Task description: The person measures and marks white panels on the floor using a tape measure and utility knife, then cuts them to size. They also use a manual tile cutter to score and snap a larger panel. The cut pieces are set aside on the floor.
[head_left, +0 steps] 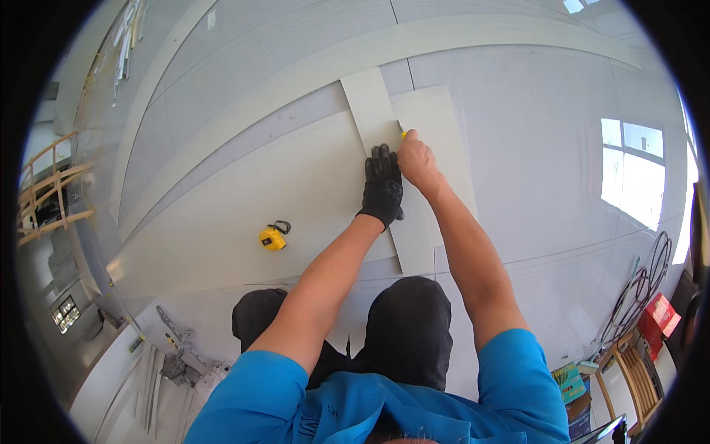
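Observation:
My left hand (pixel 382 185), in a black glove, lies flat with fingers stretched forward on a pale strip (pixel 367 96). That strip crosses a large off-white board (pixel 244 200) on the floor. Just right of the glove, my bare right hand (pixel 419 159) is closed around a small utility knife (pixel 404 134). Only a bit of its yellow body and a thin blade tip show, beside the strip's right edge; whether the blade touches the board I cannot tell. A yellow tape measure (pixel 273 238) with a black wrist strap rests on the board, left of my left forearm.
Long pale strips (pixel 310 70) curve across the glossy grey floor (pixel 532 148) beyond the board. A wooden rack (pixel 55 189) stands far left. Tools and scraps (pixel 181 355) lie lower left. At lower right are coiled cable (pixel 642 285), a red box (pixel 658 320) and a wooden frame (pixel 636 377).

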Available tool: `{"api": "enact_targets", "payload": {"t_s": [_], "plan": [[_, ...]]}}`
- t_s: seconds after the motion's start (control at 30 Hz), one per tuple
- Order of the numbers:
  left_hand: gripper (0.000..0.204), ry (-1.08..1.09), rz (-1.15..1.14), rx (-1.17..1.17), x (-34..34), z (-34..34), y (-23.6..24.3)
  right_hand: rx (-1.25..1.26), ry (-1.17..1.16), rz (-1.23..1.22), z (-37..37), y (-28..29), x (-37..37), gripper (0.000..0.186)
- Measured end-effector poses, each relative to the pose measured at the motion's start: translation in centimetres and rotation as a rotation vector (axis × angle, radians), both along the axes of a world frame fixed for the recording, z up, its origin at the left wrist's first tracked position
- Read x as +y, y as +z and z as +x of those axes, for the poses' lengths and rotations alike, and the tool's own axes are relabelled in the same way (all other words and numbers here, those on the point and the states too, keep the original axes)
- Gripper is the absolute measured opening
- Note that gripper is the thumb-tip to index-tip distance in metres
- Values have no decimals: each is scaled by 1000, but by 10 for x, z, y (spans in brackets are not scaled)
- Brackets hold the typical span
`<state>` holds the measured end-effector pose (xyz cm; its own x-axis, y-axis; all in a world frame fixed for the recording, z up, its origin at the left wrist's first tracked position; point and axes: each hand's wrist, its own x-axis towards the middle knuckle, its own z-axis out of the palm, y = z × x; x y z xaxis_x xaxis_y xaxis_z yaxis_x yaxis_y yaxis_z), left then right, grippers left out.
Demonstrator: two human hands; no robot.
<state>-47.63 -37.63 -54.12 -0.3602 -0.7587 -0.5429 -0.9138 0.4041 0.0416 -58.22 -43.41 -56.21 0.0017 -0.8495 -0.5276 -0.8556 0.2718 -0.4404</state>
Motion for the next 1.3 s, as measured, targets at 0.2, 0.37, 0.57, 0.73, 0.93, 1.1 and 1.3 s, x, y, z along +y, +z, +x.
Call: {"api": "enact_targets", "payload": {"t_s": [0.2,0.37,0.57,0.73,0.93,1.1,1.3], "plan": [[139,11,-8,10,-2,-2,-2,-65,-34,-2,-22,3,97,16],[139,-28,0,-80,-5,-9,3,-21,-80,121,-39,21,195,15],[139,-9,-32,-43,-4,-5,-2,45,-130,438,-88,73,345,18],[137,20,-5,-30,-4,-3,2,-106,-299,45,-60,78,200,19],[134,-9,8,-17,-5,-3,10,-73,-2,-541,-7,-33,-16,20],[136,-27,15,-51,-6,-4,11,117,278,-133,0,-47,-76,24],[136,-7,-31,-1,-2,0,1,-6,7,-21,8,-16,-74,26]]}}
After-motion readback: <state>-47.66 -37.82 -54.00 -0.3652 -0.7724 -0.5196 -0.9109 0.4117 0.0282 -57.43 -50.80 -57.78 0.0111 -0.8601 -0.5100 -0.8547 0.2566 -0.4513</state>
